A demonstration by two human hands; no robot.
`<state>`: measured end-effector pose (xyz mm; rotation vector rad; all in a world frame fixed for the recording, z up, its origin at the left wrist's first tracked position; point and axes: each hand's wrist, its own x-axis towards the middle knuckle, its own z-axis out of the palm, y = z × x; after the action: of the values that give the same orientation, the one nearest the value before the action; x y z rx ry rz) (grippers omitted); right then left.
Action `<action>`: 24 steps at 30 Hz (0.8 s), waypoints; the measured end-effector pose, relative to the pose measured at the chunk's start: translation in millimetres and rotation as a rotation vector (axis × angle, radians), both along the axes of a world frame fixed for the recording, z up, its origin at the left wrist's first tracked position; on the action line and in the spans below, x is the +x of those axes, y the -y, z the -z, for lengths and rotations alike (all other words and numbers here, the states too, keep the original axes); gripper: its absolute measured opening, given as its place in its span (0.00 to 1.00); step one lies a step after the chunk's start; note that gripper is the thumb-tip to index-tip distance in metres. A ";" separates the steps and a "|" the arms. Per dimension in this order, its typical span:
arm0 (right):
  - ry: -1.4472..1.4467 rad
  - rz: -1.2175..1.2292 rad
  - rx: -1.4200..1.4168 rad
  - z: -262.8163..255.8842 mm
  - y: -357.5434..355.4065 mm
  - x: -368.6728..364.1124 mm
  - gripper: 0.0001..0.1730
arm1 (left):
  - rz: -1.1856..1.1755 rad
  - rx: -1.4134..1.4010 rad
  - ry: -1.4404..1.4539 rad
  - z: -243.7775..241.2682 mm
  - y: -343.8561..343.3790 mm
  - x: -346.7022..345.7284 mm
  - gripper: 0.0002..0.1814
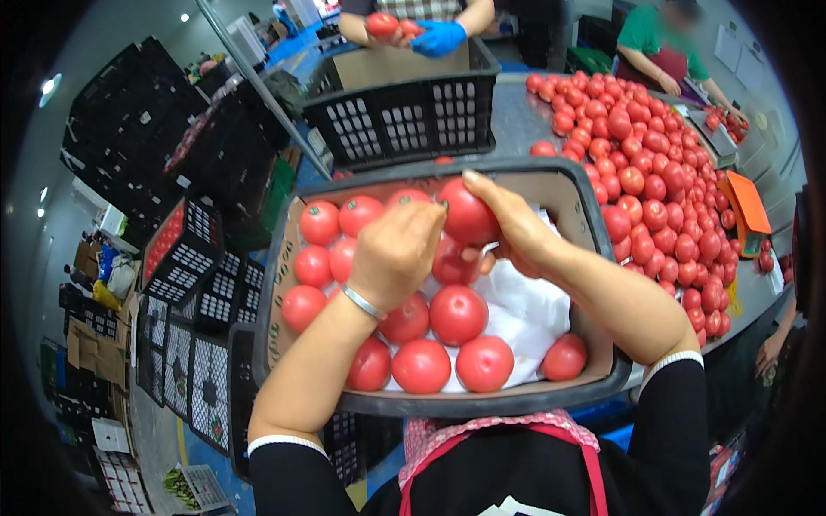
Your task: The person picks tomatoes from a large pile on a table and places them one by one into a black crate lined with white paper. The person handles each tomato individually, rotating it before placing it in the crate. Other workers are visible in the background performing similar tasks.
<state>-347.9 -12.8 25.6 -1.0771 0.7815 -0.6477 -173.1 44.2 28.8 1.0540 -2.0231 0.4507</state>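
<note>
My right hand (pixel 516 226) grips a large red tomato (pixel 466 213) above a black plastic crate (pixel 445 407). My left hand (pixel 399 255), with a metal bangle at the wrist, is curled with its fingertips against that tomato's left side. A small dark sticker shows at those fingertips; whether they pinch it is unclear. Another tomato (pixel 454 263) is just under the held one, partly hidden by my fingers. Inside, rows of tomatoes (pixel 421 366) sit on white paper (pixel 526 303). Some at the back left bear small stickers, and more stickers line the cardboard liner (pixel 281 284).
Loose tomatoes (pixel 652 174) are heaped on the metal table (pixel 516 119) at right, beside an orange scale (pixel 748 206). Across stands another black crate (pixel 400 122), where a blue-gloved person holds tomatoes. A green-sleeved person works at far right. Stacked crates (pixel 200 277) and a metal pole (pixel 264 90) are left.
</note>
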 end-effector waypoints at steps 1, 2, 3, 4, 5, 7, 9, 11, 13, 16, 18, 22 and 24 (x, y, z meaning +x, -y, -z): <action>0.008 0.001 0.003 1.1 1.1 -0.6 0.36 | -0.012 0.001 0.003 1.9 2.3 -0.8 0.09; 0.015 0.007 0.021 3.7 0.7 -1.9 0.36 | -0.007 -0.009 0.003 6.3 4.4 -2.1 0.09; 0.029 0.005 0.026 3.7 1.8 -0.2 0.37 | -0.043 -0.001 0.022 4.8 4.6 -2.1 0.08; 0.030 -0.002 0.025 5.3 2.2 0.5 0.38 | -0.046 0.003 0.006 7.2 5.5 -2.0 0.08; 0.031 0.002 0.041 5.7 -0.4 0.8 0.38 | -0.049 0.007 -0.010 10.3 5.7 -2.1 0.07; 0.049 -0.022 0.066 5.6 0.0 1.0 0.38 | -0.040 0.023 -0.073 12.4 7.5 -1.3 0.07; 0.037 -0.027 0.064 5.4 0.1 2.8 0.38 | -0.034 0.064 -0.130 13.9 6.1 -0.5 0.06; 0.028 -0.031 0.057 6.2 0.3 3.9 0.38 | -0.032 0.132 -0.181 13.9 3.4 1.1 0.05; 0.024 -0.027 0.044 6.9 1.9 3.3 0.39 | -0.024 0.169 -0.226 13.6 4.2 0.1 0.05; 0.026 -0.008 0.025 5.2 0.4 2.5 0.39 | -0.014 0.203 -0.256 10.0 2.5 -0.8 0.04; 0.028 -0.009 0.009 5.8 1.9 1.8 0.39 | 0.002 0.197 -0.243 9.0 1.4 -1.1 0.04; -0.003 -0.020 -0.010 5.2 0.9 0.9 0.37 | -0.034 0.155 -0.229 14.8 4.5 0.4 0.05; 0.013 0.003 -0.044 4.5 -0.5 0.9 0.36 | -0.055 0.212 -0.331 14.3 2.3 -3.2 0.05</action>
<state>-347.0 -12.3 21.1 -1.1112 0.7608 -0.6760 -176.3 41.9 14.5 1.2263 -1.7753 0.0807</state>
